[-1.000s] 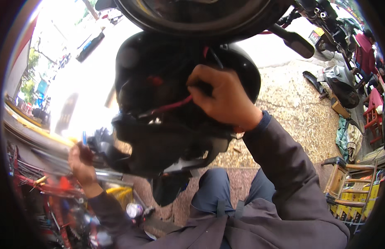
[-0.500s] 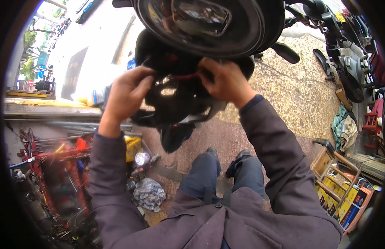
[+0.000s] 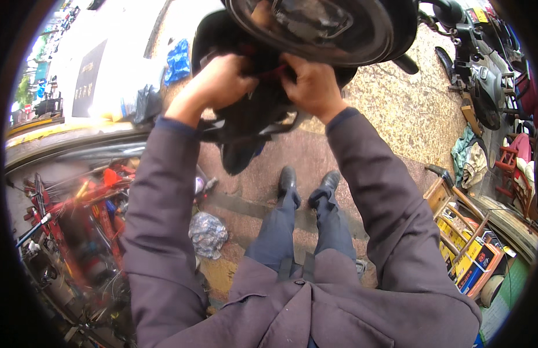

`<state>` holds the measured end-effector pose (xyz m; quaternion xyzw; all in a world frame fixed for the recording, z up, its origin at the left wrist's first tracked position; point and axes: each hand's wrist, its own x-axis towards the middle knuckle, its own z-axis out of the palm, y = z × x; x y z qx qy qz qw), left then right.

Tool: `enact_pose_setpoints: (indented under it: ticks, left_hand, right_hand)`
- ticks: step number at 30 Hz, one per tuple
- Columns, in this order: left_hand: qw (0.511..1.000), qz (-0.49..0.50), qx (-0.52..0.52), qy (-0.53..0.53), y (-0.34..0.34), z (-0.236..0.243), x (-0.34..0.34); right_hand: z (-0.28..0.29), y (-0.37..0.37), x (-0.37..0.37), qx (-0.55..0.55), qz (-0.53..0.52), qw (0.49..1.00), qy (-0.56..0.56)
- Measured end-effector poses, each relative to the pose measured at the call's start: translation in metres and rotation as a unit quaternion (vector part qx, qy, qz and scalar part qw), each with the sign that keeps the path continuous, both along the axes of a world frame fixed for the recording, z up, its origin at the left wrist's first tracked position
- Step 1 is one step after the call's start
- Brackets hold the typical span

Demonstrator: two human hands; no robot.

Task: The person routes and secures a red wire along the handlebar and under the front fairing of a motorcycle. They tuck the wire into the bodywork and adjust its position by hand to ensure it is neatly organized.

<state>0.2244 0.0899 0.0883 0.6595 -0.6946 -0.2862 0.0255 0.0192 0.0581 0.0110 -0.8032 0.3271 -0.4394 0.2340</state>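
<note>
- Headlight, round and glassy with a black rim, juts in at the top of the view.
- Black housing sits beneath the headlight's lower left edge, behind the person's two hands.
- Red cable, a short stretch of it showing, crosses the upper part of the housing between the hands.
- Right hand: fingers curled, thumb and forefinger pinching the cable just under the headlight's rim.
- Left hand: fingers bent inward near the cable's other visible end; the tips are hidden, so I cannot tell whether they grasp it.
- Speckled paving spreads below, with crumpled cloths along its right edge and yellow boxes toward its lower right corner.
- Crumpled plastic bag lies near the paving's left edge, beside jumbled red metal frames.
</note>
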Motion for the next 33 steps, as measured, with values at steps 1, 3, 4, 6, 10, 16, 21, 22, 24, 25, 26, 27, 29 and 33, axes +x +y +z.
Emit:
enact_pose_setpoints:
  ticks: [1,3,4,6,10,16,21,22,24,25,26,27,29,33]
  left_hand:
    - [1.000,-0.002,0.021,-0.013,-0.004,0.000,-0.001]
    - [0.998,-0.026,0.046,-0.038,-0.010,0.000,-0.003]
    - [0.997,-0.049,0.040,-0.049,-0.013,0.000,-0.004]
    - [0.994,-0.077,0.015,-0.081,-0.018,-0.003,-0.007]
    - [0.992,-0.055,-0.096,-0.057,-0.018,-0.012,-0.006]
    - [0.995,0.003,-0.089,-0.044,-0.029,-0.040,0.010]
    - [0.982,-0.089,-0.160,-0.035,-0.042,-0.058,0.025]
    - [0.985,-0.075,-0.154,-0.012,-0.044,-0.060,0.025]
    - [0.960,-0.133,-0.222,-0.104,-0.047,-0.060,0.025]
    - [0.901,-0.259,-0.300,-0.177,-0.049,-0.057,0.025]
    - [0.930,-0.185,-0.266,-0.176,-0.044,-0.054,0.023]
    - [0.937,-0.176,-0.267,-0.142,-0.044,-0.050,0.019]
    - [0.944,-0.171,-0.239,-0.149,-0.040,-0.042,0.009]
    - [0.946,-0.026,-0.227,-0.228,-0.026,-0.025,-0.021]
  right_hand:
    - [0.000,0.001,0.002,0.028,-0.001,1.000,0.014]
    - [-0.002,0.002,0.010,0.009,-0.026,0.998,-0.058]
    - [-0.004,0.002,0.013,-0.004,-0.038,0.995,-0.095]
    - [-0.006,0.001,0.019,-0.014,-0.088,0.993,-0.080]
    - [-0.006,-0.007,0.026,0.009,-0.105,0.988,-0.111]
    - [-0.004,0.007,0.018,0.185,-0.105,0.968,-0.130]
    - [-0.010,0.010,0.017,0.224,-0.073,0.909,-0.344]
    - [-0.013,0.008,0.019,0.207,-0.083,0.908,-0.354]
    - [-0.017,0.001,0.027,0.204,-0.122,0.914,-0.329]
    - [-0.019,0.002,0.028,0.193,-0.139,0.918,-0.318]
    - [-0.020,0.001,0.031,0.235,-0.135,0.898,-0.346]
    - [-0.021,0.002,0.029,0.254,-0.153,0.897,-0.327]
    - [-0.021,0.008,0.024,0.257,-0.179,0.899,-0.305]
    - [-0.010,0.015,0.009,0.201,-0.200,0.883,-0.374]
